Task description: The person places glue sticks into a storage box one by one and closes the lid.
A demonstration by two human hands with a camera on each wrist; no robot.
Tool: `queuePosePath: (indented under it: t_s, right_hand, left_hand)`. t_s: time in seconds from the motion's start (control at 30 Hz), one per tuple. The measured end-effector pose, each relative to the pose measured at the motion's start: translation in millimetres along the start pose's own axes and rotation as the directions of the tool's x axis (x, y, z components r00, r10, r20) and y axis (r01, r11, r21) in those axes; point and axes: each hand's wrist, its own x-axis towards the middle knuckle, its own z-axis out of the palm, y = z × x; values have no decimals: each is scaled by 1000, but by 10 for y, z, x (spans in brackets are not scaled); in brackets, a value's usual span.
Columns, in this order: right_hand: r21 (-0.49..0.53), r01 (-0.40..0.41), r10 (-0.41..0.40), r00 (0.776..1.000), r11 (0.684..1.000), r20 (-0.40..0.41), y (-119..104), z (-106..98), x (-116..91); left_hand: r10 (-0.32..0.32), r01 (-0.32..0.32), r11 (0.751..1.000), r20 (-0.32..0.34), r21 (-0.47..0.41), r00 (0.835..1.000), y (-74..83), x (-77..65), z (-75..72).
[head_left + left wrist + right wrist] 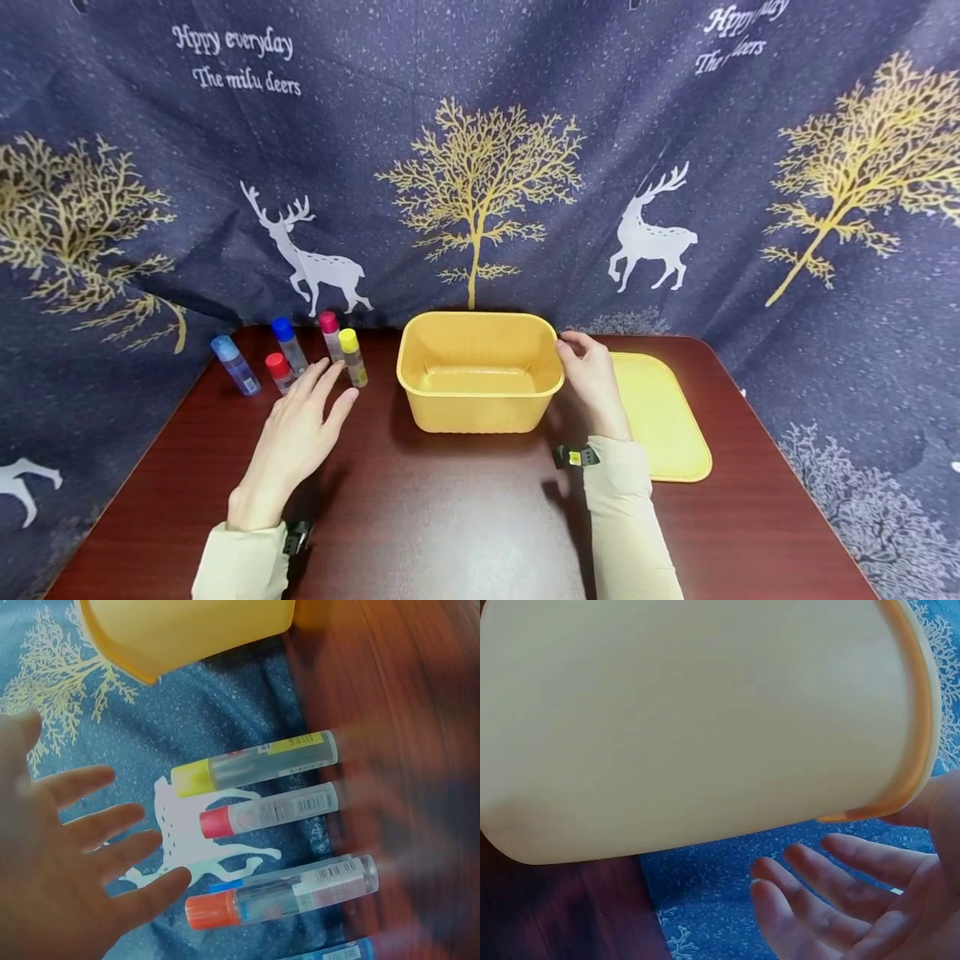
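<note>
My left hand (296,429) hovers with spread fingers over the table, close to several slim clear bottles with coloured caps. Nearest its fingertips stand the yellow-capped bottle (356,371) and the crimson-capped bottle (332,337). Just left of them are the red-capped bottle (282,379), the dark-blue-capped bottle (292,350) and a blue bottle (240,372). In the left wrist view that palm holds nothing. My right hand (596,383) is at the right end of a yellow plastic box (476,414), thumb at its rim. The right wrist view shows its other fingers loosely extended beside the box wall (705,727).
A flat yellow lid (667,425) lies on the brown table (465,508), right of the box and partly behind my right arm. A dark blue cloth (525,67) printed with deer and trees hangs behind the table. The box stands open-topped with its inner floor showing.
</note>
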Motion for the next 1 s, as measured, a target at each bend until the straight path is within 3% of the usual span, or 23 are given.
queuePosePath:
  t_s: [0.33,0.6,1.0]
  right_hand:
    - [-18,3,-3,1000,1000,9,-9,8,-4]
    - [-22,-9,9,1000,1000,8,-13,26,-9]
    - [-34,-15,15,1000,999,4,9,40,10]
  left_hand:
    - [-52,47,998,-96,-48,994,-56,-8,-81]
    - [-34,22,998,-218,-55,975,-186,-2,-67]
    - [-148,113,986,-347,-119,926,-410,41,29]
